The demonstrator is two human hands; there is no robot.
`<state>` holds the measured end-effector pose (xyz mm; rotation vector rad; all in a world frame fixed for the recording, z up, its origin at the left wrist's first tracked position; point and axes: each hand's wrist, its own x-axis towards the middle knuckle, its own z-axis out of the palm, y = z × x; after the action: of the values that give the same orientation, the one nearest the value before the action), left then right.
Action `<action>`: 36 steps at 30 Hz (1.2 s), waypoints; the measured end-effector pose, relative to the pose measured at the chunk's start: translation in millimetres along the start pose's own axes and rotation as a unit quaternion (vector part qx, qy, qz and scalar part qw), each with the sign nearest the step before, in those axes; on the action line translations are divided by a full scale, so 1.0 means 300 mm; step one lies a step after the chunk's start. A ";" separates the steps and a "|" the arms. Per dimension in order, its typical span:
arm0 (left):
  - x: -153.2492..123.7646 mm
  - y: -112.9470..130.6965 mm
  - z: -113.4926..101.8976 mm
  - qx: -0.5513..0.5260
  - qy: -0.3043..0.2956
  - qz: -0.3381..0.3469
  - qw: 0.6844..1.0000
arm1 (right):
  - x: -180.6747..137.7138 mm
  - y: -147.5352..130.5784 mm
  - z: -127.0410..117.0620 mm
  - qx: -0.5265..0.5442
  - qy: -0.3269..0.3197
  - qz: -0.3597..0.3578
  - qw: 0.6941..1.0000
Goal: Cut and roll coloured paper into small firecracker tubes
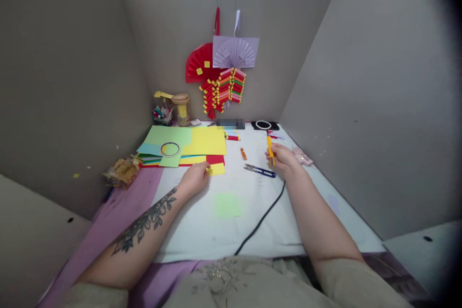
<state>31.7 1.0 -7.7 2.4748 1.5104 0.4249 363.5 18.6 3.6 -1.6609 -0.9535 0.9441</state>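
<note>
My left hand (195,178) is closed at the near edge of the paper stack, its fingertips pinching a small yellow paper piece (217,169). My right hand (284,155) grips a slim yellow-orange tool (270,148) upright, with its darker tip pointing away from me. Its exact kind cannot be made out. Thread snips (260,171) with dark blue handles lie just left of the right hand. A small orange roll or tube (243,154) rests beyond them. On the white tabletop in front of me lies a pale green paper square (227,205).
Coloured paper sheets (208,140) lie at left, a ring (170,149) on top. A black cable (260,221) runs from near my right wrist to the front edge. A black device (257,125), pen holder (162,115) and jar (182,110) stand behind. Paper firecrackers (231,85) hang on the partition.
</note>
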 end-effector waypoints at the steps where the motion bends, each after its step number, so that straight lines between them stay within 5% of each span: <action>1: 0.001 -0.006 -0.001 0.001 -0.004 -0.007 1.000 | -0.013 -0.012 -0.001 0.087 -0.020 0.004 0.996; 4: 0.000 -0.033 -0.009 0.017 -0.026 -0.057 0.998 | -0.079 -0.033 0.042 0.163 -0.059 -0.039 0.984; 7: 0.001 -0.060 -0.017 0.035 -0.029 -0.080 0.996 | -0.172 -0.030 0.145 -0.045 -0.134 -0.159 0.977; 12: 0.010 -0.077 -0.015 -0.006 -0.023 0.027 0.999 | -0.262 -0.005 0.297 -0.391 -0.186 -0.325 0.841; 16: 0.008 -0.082 -0.009 0.011 -0.029 0.052 0.998 | -0.239 0.008 0.327 -0.480 -0.135 -0.337 0.799; 24: 0.006 -0.102 -0.013 -0.020 -0.051 0.133 0.990 | -0.199 0.034 0.320 -0.497 -0.111 -0.350 0.787; 31: 0.006 -0.091 0.007 -0.018 -0.004 0.052 0.998 | -0.196 0.028 0.341 -0.516 -0.103 -0.347 0.776; 36: 0.009 -0.096 0.010 -0.046 -0.025 0.059 0.997 | -0.202 0.029 0.328 -0.492 -0.076 -0.352 0.793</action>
<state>10.0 16.2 -19.5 2.4914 1.2986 0.4385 252.0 -3.4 -18.8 -1.7492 -2.2285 -0.0088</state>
